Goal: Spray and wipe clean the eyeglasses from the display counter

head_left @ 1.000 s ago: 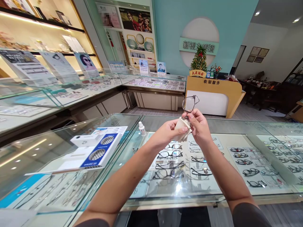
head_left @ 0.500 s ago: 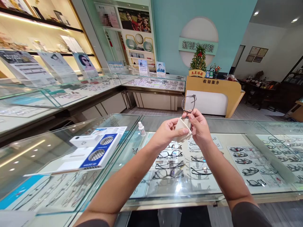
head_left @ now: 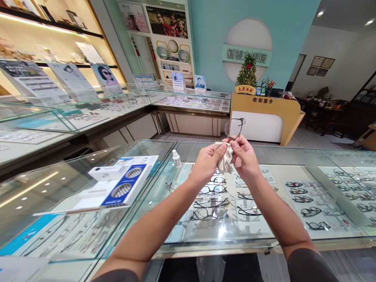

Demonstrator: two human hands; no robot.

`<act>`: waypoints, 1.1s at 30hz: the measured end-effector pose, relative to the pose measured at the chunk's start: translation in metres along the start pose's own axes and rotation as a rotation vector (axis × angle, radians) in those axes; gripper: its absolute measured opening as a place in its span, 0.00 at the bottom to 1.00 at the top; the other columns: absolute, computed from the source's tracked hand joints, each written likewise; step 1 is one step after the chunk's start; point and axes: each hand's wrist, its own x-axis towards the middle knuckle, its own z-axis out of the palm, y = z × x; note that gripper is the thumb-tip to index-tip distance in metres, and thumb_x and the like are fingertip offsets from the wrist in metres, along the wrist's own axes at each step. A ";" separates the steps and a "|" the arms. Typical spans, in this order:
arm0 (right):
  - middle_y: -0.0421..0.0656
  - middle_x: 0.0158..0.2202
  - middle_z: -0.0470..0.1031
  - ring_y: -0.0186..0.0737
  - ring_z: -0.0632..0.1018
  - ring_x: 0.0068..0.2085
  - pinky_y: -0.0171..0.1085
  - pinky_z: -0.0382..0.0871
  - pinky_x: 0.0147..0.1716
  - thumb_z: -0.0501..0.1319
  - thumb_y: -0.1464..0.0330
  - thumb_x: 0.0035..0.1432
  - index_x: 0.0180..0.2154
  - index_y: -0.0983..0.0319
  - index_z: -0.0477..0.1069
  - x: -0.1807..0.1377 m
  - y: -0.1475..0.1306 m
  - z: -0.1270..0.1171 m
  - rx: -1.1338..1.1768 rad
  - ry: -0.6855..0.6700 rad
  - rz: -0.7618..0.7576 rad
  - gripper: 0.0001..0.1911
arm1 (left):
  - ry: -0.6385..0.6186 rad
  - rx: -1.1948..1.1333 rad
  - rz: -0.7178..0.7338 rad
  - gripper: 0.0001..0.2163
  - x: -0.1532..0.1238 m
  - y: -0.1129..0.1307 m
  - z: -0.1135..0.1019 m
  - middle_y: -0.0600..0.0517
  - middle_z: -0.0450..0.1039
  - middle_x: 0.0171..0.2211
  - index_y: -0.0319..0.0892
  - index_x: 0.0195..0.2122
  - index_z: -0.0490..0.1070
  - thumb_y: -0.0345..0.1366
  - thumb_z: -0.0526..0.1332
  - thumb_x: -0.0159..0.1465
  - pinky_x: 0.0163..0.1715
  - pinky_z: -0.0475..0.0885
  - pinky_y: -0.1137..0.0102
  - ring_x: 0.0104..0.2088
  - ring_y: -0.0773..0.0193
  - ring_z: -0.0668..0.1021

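Note:
Both hands meet above a glass display counter (head_left: 264, 156). My right hand (head_left: 245, 156) pinches a pair of thin dark-framed glasses (head_left: 234, 128), one lens standing up above my fingers. My left hand (head_left: 207, 159) is closed on a beige cleaning cloth (head_left: 226, 158), which is bunched against the lower part of the glasses and hangs between the two hands. The other lens is hidden behind the cloth and fingers.
A small white dropper bottle (head_left: 176, 158) stands on the counter left of my hands. A blue-and-white box (head_left: 126, 186) and white boxes lie further left. Under the glass are rows of eyeglass frames (head_left: 210, 201). A yellow cashier desk (head_left: 264, 117) stands behind.
The cloth has gone from a flat fold pressed on the lens to a bunched, hanging shape. Both hands and the glasses rose slightly.

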 end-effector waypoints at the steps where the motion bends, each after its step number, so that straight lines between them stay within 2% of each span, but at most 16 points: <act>1: 0.38 0.37 0.81 0.33 0.75 0.31 0.33 0.70 0.30 0.81 0.50 0.46 0.33 0.56 0.69 0.001 -0.002 -0.002 0.000 0.017 -0.016 0.27 | -0.052 -0.001 -0.031 0.27 0.001 0.002 -0.002 0.55 0.73 0.25 0.38 0.33 0.79 0.60 0.77 0.54 0.27 0.69 0.74 0.25 0.70 0.72; 4: 0.39 0.38 0.82 0.35 0.78 0.37 0.34 0.74 0.36 0.82 0.52 0.45 0.33 0.56 0.69 0.005 -0.006 -0.006 0.012 0.051 -0.051 0.27 | -0.170 0.009 -0.120 0.26 0.003 0.008 -0.006 0.52 0.78 0.30 0.38 0.39 0.82 0.56 0.80 0.52 0.33 0.73 0.73 0.30 0.68 0.76; 6: 0.38 0.38 0.82 0.35 0.79 0.38 0.34 0.76 0.39 0.82 0.52 0.45 0.33 0.56 0.69 0.006 -0.007 -0.007 0.024 0.055 -0.061 0.26 | -0.151 0.023 -0.147 0.26 0.003 0.011 -0.007 0.52 0.80 0.32 0.38 0.40 0.83 0.52 0.83 0.48 0.34 0.73 0.73 0.32 0.67 0.78; 9: 0.37 0.37 0.82 0.34 0.79 0.38 0.34 0.77 0.42 0.83 0.54 0.44 0.32 0.56 0.70 0.006 -0.007 -0.007 0.054 0.056 -0.063 0.26 | -0.053 0.004 -0.171 0.28 0.002 0.012 -0.007 0.52 0.81 0.31 0.38 0.39 0.83 0.47 0.86 0.41 0.32 0.72 0.74 0.29 0.68 0.78; 11: 0.36 0.36 0.81 0.34 0.80 0.38 0.34 0.77 0.42 0.84 0.54 0.43 0.32 0.56 0.71 0.005 -0.005 -0.006 0.072 0.059 -0.060 0.26 | -0.043 -0.020 -0.195 0.28 0.001 0.012 -0.006 0.52 0.81 0.31 0.38 0.40 0.83 0.48 0.86 0.41 0.31 0.72 0.73 0.29 0.68 0.78; 14: 0.35 0.35 0.81 0.34 0.80 0.37 0.33 0.77 0.40 0.84 0.55 0.43 0.32 0.55 0.71 0.005 -0.003 -0.004 0.103 0.059 -0.047 0.26 | -0.103 -0.027 -0.210 0.29 -0.001 0.013 -0.004 0.52 0.80 0.30 0.38 0.43 0.83 0.51 0.85 0.45 0.30 0.71 0.74 0.28 0.68 0.77; 17: 0.35 0.34 0.81 0.32 0.79 0.35 0.32 0.77 0.38 0.84 0.55 0.43 0.32 0.56 0.72 0.003 -0.001 0.000 0.129 0.051 -0.033 0.25 | -0.115 0.009 -0.158 0.30 -0.003 0.011 -0.002 0.51 0.80 0.31 0.37 0.43 0.82 0.53 0.83 0.47 0.30 0.72 0.73 0.28 0.67 0.78; 20: 0.36 0.37 0.82 0.32 0.79 0.36 0.32 0.77 0.38 0.83 0.54 0.45 0.33 0.56 0.73 0.001 0.003 0.003 0.109 0.038 -0.032 0.25 | -0.021 0.074 -0.047 0.30 -0.005 0.005 0.002 0.52 0.78 0.29 0.37 0.40 0.80 0.57 0.82 0.48 0.29 0.71 0.73 0.27 0.67 0.76; 23: 0.36 0.38 0.81 0.31 0.75 0.31 0.31 0.73 0.29 0.82 0.52 0.47 0.35 0.56 0.73 -0.001 0.008 0.005 0.061 0.035 -0.005 0.25 | 0.072 0.146 0.054 0.30 -0.006 0.000 0.004 0.55 0.73 0.25 0.39 0.34 0.76 0.64 0.76 0.53 0.25 0.66 0.73 0.24 0.70 0.71; 25: 0.35 0.37 0.80 0.29 0.72 0.28 0.31 0.68 0.24 0.82 0.52 0.47 0.35 0.56 0.73 -0.001 0.009 0.004 0.043 0.033 0.014 0.25 | 0.084 0.208 0.086 0.31 -0.005 -0.001 0.003 0.55 0.71 0.23 0.39 0.30 0.73 0.68 0.70 0.58 0.24 0.64 0.73 0.23 0.70 0.69; 27: 0.34 0.35 0.79 0.30 0.74 0.30 0.31 0.71 0.28 0.82 0.52 0.47 0.35 0.56 0.73 0.000 0.006 0.003 0.040 0.019 0.011 0.24 | 0.052 0.268 0.091 0.32 -0.003 0.002 0.000 0.55 0.70 0.22 0.40 0.30 0.73 0.69 0.67 0.60 0.24 0.63 0.73 0.23 0.70 0.68; 29: 0.36 0.34 0.80 0.34 0.78 0.35 0.34 0.76 0.38 0.81 0.51 0.48 0.34 0.55 0.73 0.001 0.001 0.001 0.025 0.006 -0.009 0.24 | 0.017 0.308 0.092 0.32 -0.001 0.007 -0.005 0.56 0.69 0.22 0.40 0.30 0.74 0.70 0.67 0.59 0.23 0.62 0.73 0.23 0.70 0.67; 31: 0.37 0.35 0.81 0.37 0.80 0.40 0.36 0.76 0.45 0.80 0.51 0.49 0.33 0.55 0.72 0.003 -0.008 -0.003 -0.024 0.023 -0.044 0.23 | 0.024 0.316 0.101 0.32 0.002 0.011 -0.010 0.55 0.70 0.22 0.40 0.29 0.74 0.71 0.68 0.58 0.23 0.63 0.73 0.23 0.70 0.67; 33: 0.39 0.36 0.81 0.38 0.79 0.43 0.37 0.74 0.46 0.79 0.50 0.51 0.33 0.55 0.72 0.005 -0.018 -0.008 -0.101 0.059 -0.077 0.23 | 0.049 0.288 0.097 0.32 0.006 0.015 -0.016 0.54 0.73 0.24 0.40 0.31 0.75 0.70 0.68 0.58 0.24 0.66 0.73 0.24 0.69 0.70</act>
